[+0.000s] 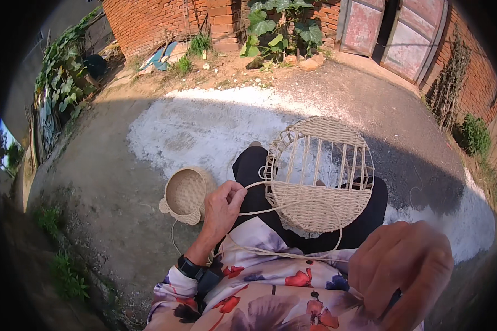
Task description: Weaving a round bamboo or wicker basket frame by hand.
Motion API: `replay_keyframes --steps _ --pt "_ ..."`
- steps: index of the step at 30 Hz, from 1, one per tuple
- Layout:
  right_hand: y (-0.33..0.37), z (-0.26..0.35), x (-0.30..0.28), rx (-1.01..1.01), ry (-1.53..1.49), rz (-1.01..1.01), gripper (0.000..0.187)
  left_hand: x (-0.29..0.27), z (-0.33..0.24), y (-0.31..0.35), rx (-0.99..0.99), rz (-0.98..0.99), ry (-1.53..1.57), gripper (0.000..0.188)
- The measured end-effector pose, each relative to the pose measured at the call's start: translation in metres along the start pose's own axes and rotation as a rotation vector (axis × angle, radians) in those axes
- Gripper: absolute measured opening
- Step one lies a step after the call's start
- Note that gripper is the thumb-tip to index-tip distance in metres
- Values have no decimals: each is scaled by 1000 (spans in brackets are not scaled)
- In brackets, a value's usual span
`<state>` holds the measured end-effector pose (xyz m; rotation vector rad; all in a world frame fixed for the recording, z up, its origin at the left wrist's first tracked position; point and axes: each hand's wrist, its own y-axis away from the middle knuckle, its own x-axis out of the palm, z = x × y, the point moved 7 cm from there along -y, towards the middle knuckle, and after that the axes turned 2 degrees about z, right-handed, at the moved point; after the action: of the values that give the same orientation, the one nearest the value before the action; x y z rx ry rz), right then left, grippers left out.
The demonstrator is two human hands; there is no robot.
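Note:
A round, half-woven wicker piece (317,182) rests on my lap, its lower part densely woven, its upper part bare upright ribs with a woven rim. My left hand (222,207) pinches a pale cane strand (270,211) beside the piece's left edge; the strand loops down across my floral shirt. My right hand (400,267) is close to the camera at the lower right, fingers curled; whether it grips the strand is hidden. A black watch sits on my left wrist.
A small finished wicker basket (186,194) with little round feet stands on the concrete ground to my left. Beyond are a whitish patch of ground, a brick wall (165,22), leafy plants (279,27) and weathered red doors (389,33).

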<state>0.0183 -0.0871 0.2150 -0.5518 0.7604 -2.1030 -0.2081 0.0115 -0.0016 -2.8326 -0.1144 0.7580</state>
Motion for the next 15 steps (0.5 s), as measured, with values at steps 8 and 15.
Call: replay_keyframes --steps 8,15 --pt "0 20 22 50 -156 195 18 28 52 -1 -213 -11 335 15" --pt "5 18 17 22 -189 184 18 31 65 5 -305 -66 444 16"
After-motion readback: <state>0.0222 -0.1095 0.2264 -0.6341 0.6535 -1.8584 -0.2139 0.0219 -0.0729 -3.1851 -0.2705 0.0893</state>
